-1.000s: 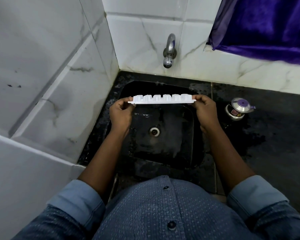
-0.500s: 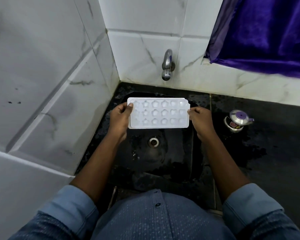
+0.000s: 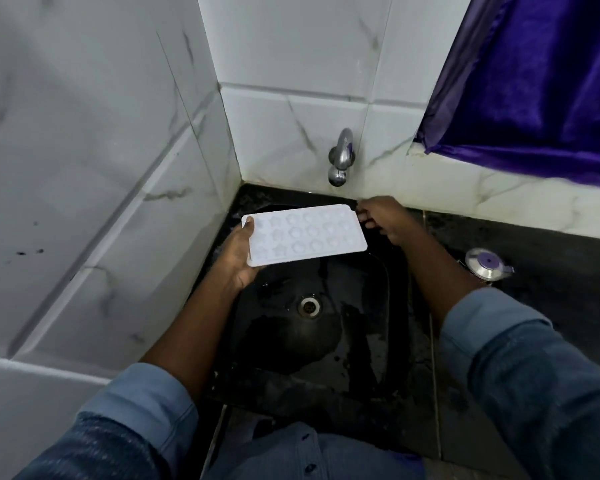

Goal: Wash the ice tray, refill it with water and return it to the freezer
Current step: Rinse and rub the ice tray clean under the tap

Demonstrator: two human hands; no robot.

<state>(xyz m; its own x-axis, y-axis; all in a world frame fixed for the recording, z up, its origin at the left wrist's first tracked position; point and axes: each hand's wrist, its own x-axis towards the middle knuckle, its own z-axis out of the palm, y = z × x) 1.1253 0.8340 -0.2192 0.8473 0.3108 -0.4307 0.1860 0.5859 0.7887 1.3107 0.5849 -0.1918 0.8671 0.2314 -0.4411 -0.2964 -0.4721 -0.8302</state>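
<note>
Ice tray (image 3: 307, 233), cavities up, held over the far-left corner of the sink (image 3: 368, 327), below the tap (image 3: 340, 161). Left hand (image 3: 236, 254) grips its left end, thumb on top. Right hand (image 3: 381, 218), fingers curled, lies at the far-right corner; whether it holds the tray cannot be told.

blue denim-like shirt (image 3: 326, 452), dark buttons, lighter blue rolled cuffs (image 3: 146, 393), bare forearms

The ice tray (image 3: 307, 233) is hanging over the sink (image 3: 361, 341), before the tap (image 3: 340, 161), its left end in the left hand (image 3: 236, 251); a pot (image 3: 487, 265) is sitting on the bench (image 3: 551, 271), rightward.
</note>
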